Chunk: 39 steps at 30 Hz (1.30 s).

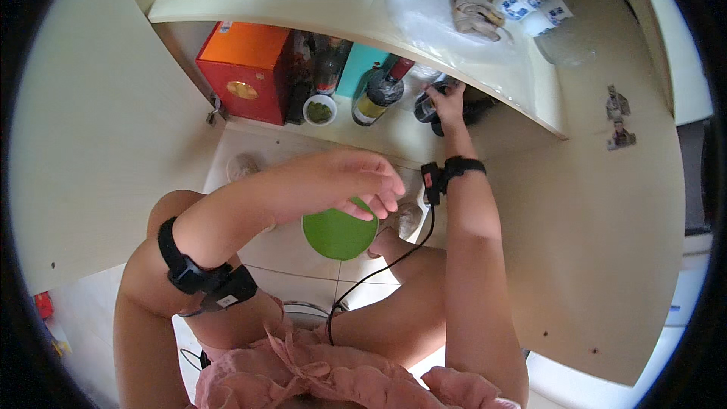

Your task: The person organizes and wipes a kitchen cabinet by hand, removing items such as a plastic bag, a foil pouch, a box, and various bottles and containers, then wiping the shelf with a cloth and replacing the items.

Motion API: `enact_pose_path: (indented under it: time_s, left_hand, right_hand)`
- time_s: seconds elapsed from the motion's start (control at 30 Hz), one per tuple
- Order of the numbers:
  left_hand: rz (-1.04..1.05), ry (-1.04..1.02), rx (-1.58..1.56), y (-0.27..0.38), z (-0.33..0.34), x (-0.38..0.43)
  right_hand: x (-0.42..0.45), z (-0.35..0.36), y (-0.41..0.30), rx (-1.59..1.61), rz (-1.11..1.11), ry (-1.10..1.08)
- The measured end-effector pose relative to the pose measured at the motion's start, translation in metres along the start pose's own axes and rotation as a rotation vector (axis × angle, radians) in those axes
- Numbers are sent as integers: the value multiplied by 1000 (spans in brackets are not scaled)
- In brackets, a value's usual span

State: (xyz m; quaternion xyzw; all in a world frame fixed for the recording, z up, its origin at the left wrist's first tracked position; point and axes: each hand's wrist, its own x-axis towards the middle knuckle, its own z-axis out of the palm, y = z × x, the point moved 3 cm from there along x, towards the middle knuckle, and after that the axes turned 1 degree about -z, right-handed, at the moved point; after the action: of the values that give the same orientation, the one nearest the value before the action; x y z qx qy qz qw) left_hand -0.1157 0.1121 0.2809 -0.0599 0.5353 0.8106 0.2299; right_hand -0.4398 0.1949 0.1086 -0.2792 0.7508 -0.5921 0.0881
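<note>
My right hand (450,101) reaches into the lower shelf of a cabinet, its fingers around a dark bottle (423,109). Left of that stands a wine bottle (377,95) with a red foil neck and a pale label. My left hand (369,182) hangs in front of the shelf with fingers loosely bent and nothing in it. Beneath it, a round green object (339,234) sits on the floor, partly covered by the fingers. The inner side of the left hand's grip area shows no item. Another dark object (480,107) lies behind my right hand, mostly in shadow.
The lower shelf also holds a red-and-orange box (244,74), a small white bowl (320,110) with green contents, and a teal box (359,68). Above are a plastic bag (414,5), gloves (476,14) and patterned cups (525,0). Cabinet doors (108,142) flank both sides. A cable (386,266) crosses my lap.
</note>
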Motion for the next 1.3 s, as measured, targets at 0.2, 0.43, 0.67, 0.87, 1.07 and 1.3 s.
enact_pose_path:
  time_s: [0.2, 0.43, 0.67, 0.87, 1.07, 1.3]
  left_hand:
    - [-1, -6, 69, -21, -1, 9]
    - [75, 192, 212, -20, -5, 10]
    - [103, 206, 258, -21, -5, 7]
    - [123, 244, 243, -22, -12, 15]
    - [196, 308, 333, -23, -8, 14]
    - [171, 311, 487, -31, -17, 24]
  right_hand:
    - [58, 16, 40, -30, -252, -32]
    - [72, 13, 56, -206, -185, -9]
    - [34, 6, -9, -157, -302, -3]
    - [-11, 1, -49, -95, -227, 37]
    - [-12, 0, -46, -120, -286, 137]
    - [7, 15, -18, -236, -201, 125]
